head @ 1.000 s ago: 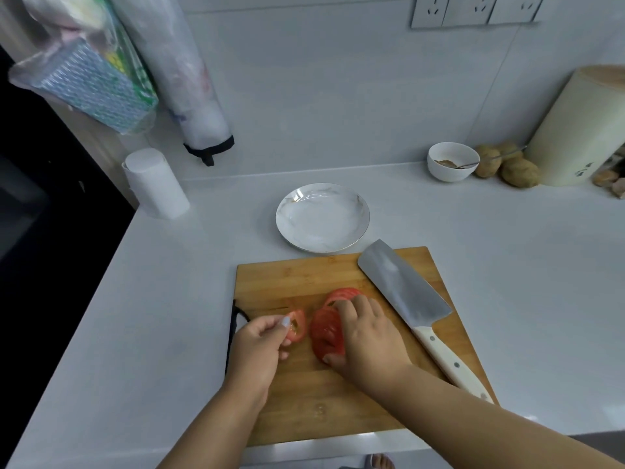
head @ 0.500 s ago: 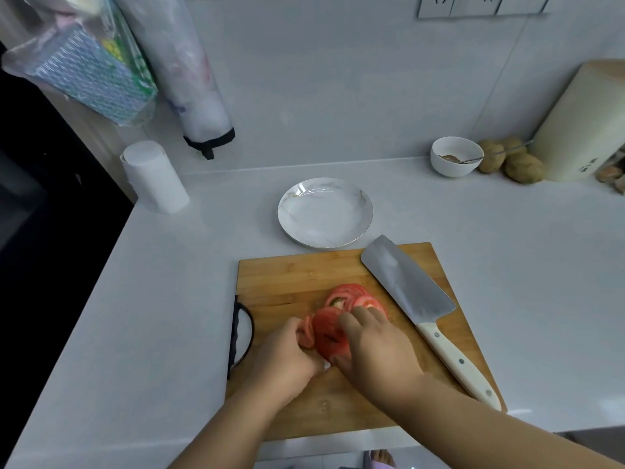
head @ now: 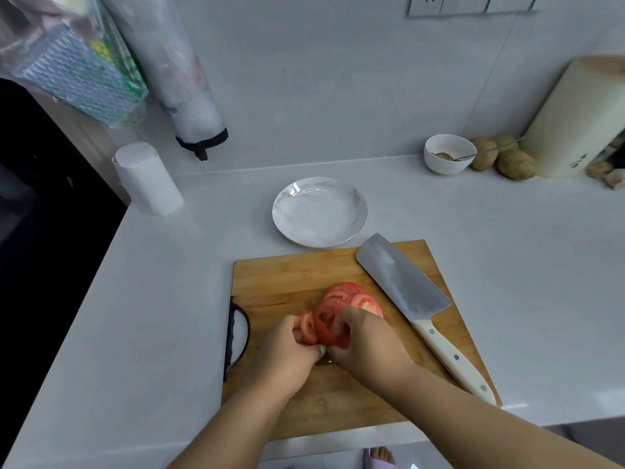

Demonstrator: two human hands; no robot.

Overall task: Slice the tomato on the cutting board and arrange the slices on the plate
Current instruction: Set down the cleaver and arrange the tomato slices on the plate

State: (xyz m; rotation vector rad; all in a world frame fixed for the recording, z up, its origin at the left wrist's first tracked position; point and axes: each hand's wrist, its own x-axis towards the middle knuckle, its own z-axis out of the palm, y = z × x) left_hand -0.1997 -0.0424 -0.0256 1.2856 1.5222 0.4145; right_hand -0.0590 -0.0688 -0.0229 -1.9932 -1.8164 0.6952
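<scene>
1. Your left hand (head: 287, 346) and right hand (head: 368, 340) meet over the middle of the bamboo cutting board (head: 287, 275), fingers curled round the near end of the row of tomato slices (head: 329, 321). Both hands grip the slices from opposite sides; this appears meant to press them into one stack for lifting.
2. The far slices fan out flat on the board, outside your grip, just beside the cleaver (head: 402, 286).
3. The cleaver lies flat along the board's right side, handle toward you, blade clear of your hands. Judge cutting complete.
4. The marble-patterned plate (head: 358, 201) sits on the table (head: 473, 265) just beyond the board's far edge, holding nothing, so the carry is short.
5. Keep pressure light: wet slices may slip or tear.
</scene>
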